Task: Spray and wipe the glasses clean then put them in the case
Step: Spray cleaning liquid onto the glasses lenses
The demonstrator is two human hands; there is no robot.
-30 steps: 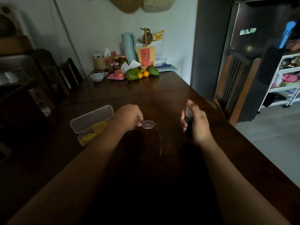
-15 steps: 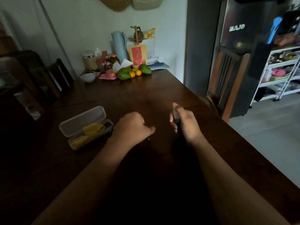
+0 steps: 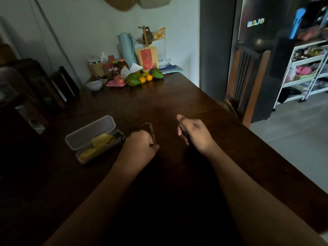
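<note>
My left hand (image 3: 139, 145) is closed around the dark-framed glasses (image 3: 150, 129), whose frame and temple stick up above my knuckles over the dark wooden table (image 3: 159, 103). To its right, my right hand (image 3: 196, 134) grips a small dark spray bottle (image 3: 184, 133), thumb on top, nozzle toward the glasses. An open translucent glasses case (image 3: 92, 134) lies to the left of my left hand, with a yellow cloth (image 3: 102, 142) inside it.
At the table's far end stand fruit (image 3: 136, 79), jars, a white bowl (image 3: 94, 85), a pale blue jug (image 3: 126, 47) and a basket. A wooden chair (image 3: 246, 80) sits at the right edge, with a white trolley (image 3: 305, 71) beyond. Dark chairs line the left.
My left hand has turned the glasses: the lens that faced the camera is now edge-on, with the frame upright above my fist. Both hands sit slightly closer to the case.
</note>
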